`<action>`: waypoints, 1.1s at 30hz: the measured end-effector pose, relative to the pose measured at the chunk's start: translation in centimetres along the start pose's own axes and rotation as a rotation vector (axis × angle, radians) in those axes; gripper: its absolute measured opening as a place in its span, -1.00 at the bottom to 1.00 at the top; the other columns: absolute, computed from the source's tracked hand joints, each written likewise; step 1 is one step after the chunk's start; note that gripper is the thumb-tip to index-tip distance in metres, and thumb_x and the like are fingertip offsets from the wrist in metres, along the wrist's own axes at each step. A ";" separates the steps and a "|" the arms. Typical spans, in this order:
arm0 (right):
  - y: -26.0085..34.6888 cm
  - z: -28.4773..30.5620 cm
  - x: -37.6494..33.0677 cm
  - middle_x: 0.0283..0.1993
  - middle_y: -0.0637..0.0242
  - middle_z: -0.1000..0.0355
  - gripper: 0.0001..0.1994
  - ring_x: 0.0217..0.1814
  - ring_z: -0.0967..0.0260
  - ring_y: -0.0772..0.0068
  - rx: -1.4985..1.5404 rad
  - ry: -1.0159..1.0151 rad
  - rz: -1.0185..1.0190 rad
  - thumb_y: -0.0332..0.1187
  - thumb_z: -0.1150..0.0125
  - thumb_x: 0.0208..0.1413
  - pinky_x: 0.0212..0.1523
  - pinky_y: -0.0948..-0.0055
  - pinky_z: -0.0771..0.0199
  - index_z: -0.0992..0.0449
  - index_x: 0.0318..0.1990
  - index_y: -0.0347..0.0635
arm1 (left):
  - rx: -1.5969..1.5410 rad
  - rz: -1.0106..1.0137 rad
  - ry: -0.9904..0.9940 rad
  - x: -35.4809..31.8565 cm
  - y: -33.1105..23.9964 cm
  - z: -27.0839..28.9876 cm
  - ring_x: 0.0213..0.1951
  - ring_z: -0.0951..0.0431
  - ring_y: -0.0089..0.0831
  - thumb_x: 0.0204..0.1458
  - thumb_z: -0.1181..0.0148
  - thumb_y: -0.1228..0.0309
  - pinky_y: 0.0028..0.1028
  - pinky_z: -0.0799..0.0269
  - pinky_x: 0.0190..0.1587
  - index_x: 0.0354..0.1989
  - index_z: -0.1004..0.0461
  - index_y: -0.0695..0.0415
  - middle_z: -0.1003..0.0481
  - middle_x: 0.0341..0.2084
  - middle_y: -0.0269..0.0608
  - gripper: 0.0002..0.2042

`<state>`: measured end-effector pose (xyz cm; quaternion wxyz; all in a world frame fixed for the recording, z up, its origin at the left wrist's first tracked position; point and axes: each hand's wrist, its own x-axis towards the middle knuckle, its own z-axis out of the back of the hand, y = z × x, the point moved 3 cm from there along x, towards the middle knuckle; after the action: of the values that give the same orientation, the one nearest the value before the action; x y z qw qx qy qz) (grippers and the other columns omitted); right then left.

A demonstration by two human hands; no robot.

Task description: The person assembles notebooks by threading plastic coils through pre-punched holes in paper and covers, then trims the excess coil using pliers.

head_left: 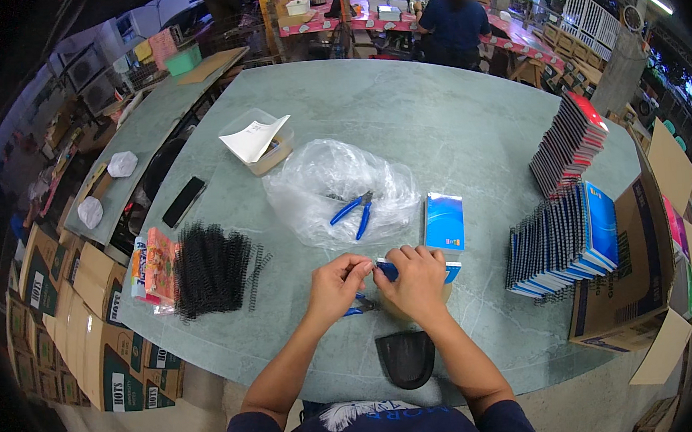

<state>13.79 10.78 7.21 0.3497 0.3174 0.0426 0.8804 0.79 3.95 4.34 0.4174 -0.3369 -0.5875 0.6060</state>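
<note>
My right hand (416, 282) is closed over a small blue-covered notebook (452, 270), pressing on its top and left edge. Close against that edge, my left hand (339, 285) pinches finger to thumb; what it pinches is too small to make out. Partly under my left hand lies a pair of blue-handled pliers (356, 310). Just beyond my right hand sits another blue notebook or small stack (444, 221). Farther off, a second pair of blue-handled pliers (353, 214) rests on a clear plastic bag (300, 195). Left of my hands is a heap of black spiral binding coils (212, 269).
Stacks of spiral-bound blue notebooks (560, 237) and red ones (568, 144) stand at right beside an opened carton (619, 277). A black curved pad (405, 360) lies near me. A phone (184, 202), a plastic tub (268, 159) and colourful packets (159, 265) sit at left. A person (454, 24) is beyond.
</note>
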 end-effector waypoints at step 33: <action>-1.5 -0.7 0.5 -0.27 0.36 -0.46 -0.70 -0.21 -0.39 0.27 0.247 0.147 0.045 -0.35 -0.26 -0.09 -0.22 0.32 -0.21 -0.45 -0.15 -0.08 | 0.919 -0.510 0.488 -8.3 3.4 -7.1 -0.19 -0.42 -0.08 -0.09 -0.21 0.11 -0.24 -0.36 -0.20 -0.03 -0.31 0.16 -0.43 -0.37 -0.05 -0.49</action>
<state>14.03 12.31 6.46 0.2841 0.2938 0.1691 0.8969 10.27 -0.35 -0.25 0.7768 -0.0990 -0.2135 0.5841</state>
